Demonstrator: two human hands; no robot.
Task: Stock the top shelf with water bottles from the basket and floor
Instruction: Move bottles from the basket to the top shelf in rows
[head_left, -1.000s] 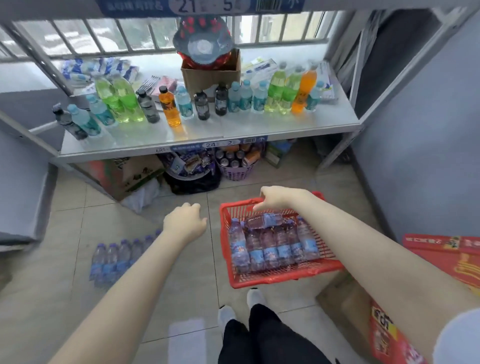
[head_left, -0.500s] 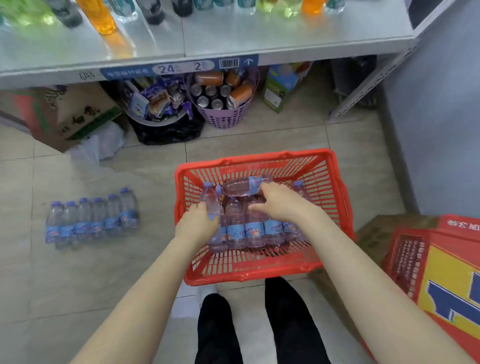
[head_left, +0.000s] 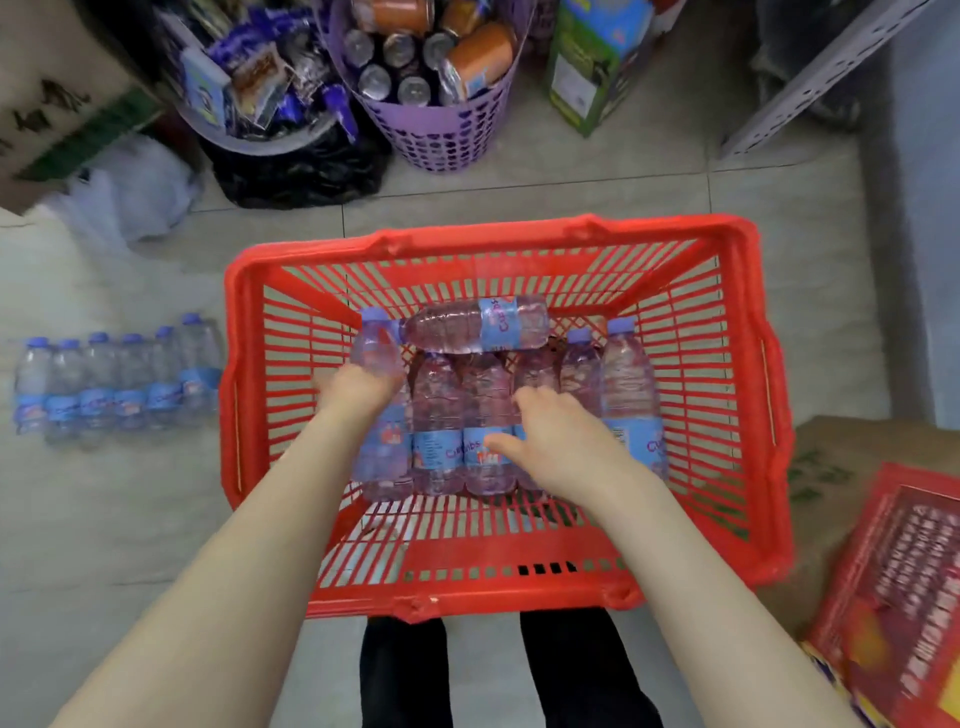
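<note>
A red plastic basket (head_left: 493, 234) stands on the floor in front of my feet. Several water bottles (head_left: 441, 415) with blue labels stand in a row inside it, and one more bottle (head_left: 478, 325) lies across their tops. My left hand (head_left: 358, 389) grips the leftmost bottle just below its neck. My right hand (head_left: 561, 441) reaches into the row and closes round a bottle near the middle, thumb lying over the labels. A second row of water bottles (head_left: 119, 379) lies on the floor left of the basket. The top shelf is out of view.
Beyond the basket are a purple basket of cans (head_left: 441, 130), a bowl of snacks (head_left: 249, 78) on a black bag, a green carton (head_left: 597, 62) and a shelf leg (head_left: 821, 78). A red printed box (head_left: 893, 571) lies at the right, a cardboard box (head_left: 52, 104) at the left.
My view has dropped from the shelf down to the basket. Both hands went into the basket and took hold of bottles, and the right hand shifted from the lying bottle to the row.
</note>
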